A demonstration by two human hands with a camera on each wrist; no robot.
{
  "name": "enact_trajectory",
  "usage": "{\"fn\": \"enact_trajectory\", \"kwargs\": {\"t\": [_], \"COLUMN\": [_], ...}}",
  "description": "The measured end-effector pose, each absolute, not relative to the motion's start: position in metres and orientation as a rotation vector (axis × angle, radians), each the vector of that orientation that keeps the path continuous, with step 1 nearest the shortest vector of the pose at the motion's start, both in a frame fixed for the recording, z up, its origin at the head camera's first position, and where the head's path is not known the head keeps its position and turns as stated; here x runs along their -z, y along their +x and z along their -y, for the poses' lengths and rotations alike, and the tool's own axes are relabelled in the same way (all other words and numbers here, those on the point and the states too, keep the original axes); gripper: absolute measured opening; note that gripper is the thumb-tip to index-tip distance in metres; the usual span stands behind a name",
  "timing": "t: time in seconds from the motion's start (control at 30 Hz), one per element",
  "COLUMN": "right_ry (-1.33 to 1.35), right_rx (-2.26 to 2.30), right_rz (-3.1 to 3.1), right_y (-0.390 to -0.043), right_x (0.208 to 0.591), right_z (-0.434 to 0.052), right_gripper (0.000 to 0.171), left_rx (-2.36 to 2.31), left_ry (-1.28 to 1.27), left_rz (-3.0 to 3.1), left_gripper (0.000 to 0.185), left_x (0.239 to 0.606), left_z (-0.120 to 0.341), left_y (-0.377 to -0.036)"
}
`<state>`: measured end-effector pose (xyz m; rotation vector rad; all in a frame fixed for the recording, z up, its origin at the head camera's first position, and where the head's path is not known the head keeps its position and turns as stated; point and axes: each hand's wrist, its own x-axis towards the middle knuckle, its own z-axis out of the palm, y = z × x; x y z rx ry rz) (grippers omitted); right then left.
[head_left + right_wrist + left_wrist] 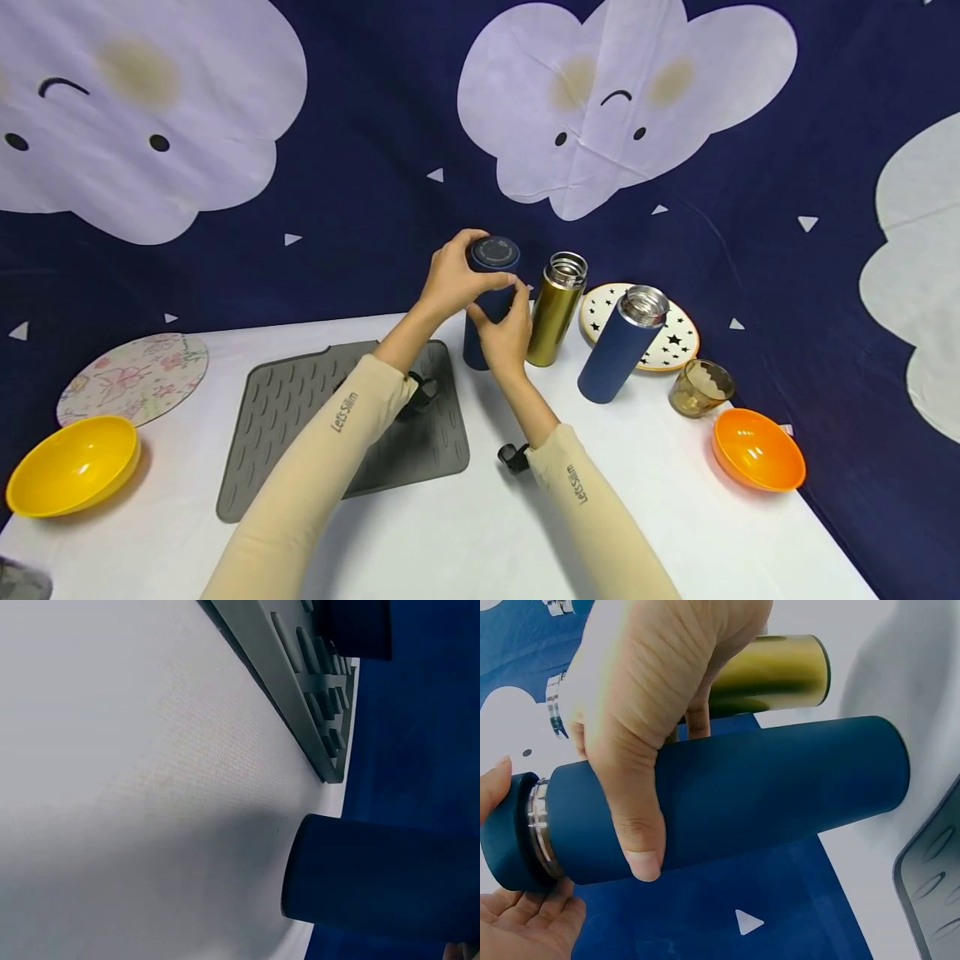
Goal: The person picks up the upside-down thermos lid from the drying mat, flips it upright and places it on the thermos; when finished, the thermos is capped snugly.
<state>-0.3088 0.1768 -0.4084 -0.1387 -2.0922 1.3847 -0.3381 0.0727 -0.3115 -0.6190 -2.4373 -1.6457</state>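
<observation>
While both sleeved forearms reach forward over the white counter (465, 533), the grey ribbed mat (300, 417) lies nearest, under the left forearm. Just beyond it the two hands meet on a dark blue flask (480, 333) that stands upright on the counter at the mat's far corner. The right hand (506, 337) wraps its fingers and thumb round the flask's body. The left hand (453, 279) closes its fingers about the flask's dark blue lid (495, 252) at the top; the left wrist view shows a silver ring of thread between lid and body.

Just right of the hands stands a gold flask (553, 312) with its steel mouth bare, and farther right a second blue flask (621, 346), also uncapped, in front of a star-patterned plate (678, 337). An amber glass (700, 387) and an orange bowl (757, 450) sit well to the right. Well left of the hands lie a yellow bowl (71, 462) and a floral round mat (135, 375).
</observation>
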Motion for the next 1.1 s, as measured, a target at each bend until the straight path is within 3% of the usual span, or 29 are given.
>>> {"fn": "enact_trajectory", "kwargs": {"t": [0.17,0.7,1.1], "right_ry": [-0.132,-0.101,-0.093], "right_rx": [-1.403,-1.383,-1.405], "right_rz": [2.094,2.066,2.104], "right_y": [-0.308,-0.312,-0.311], "right_x": [0.408,0.409,0.407], "right_z": [-0.178,-0.180,-0.185], "right_gripper": [0.080,0.068,0.080], "left_rx": [1.654,1.457,1.612], "left_ry": [-0.620,-0.623,-0.779], "left_rz": [2.436,2.304,2.311], "left_gripper": [0.073,0.073,0.077], "left_x": [0.315,0.340,0.347], "left_z": [-0.073,-0.079,-0.067], "left_y": [-0.340,-0.344,-0.354]}}
